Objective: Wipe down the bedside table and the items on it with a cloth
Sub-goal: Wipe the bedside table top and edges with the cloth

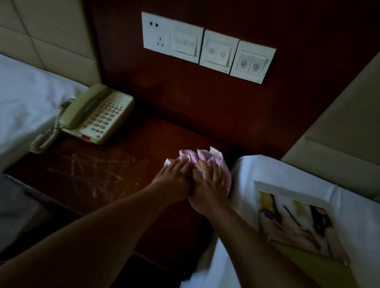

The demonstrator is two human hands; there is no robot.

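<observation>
Both hands press flat on the pink cloth (208, 162) at the bedside table's (116, 174) right edge: left hand (174, 177) and right hand (210, 185) side by side, fingers straight, likely for firmer scrubbing. The telephone (96, 114) sits far left, seemingly unwiped.

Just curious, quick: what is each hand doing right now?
Left hand: fingers straight, pressing the pink cloth onto the bedside table.
Right hand: flat on the same cloth, pressing, not clutching.

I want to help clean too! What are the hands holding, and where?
Both hands, left hand and right hand, press down on the bunched pink cloth, covering its near part against the bedside table.
</observation>
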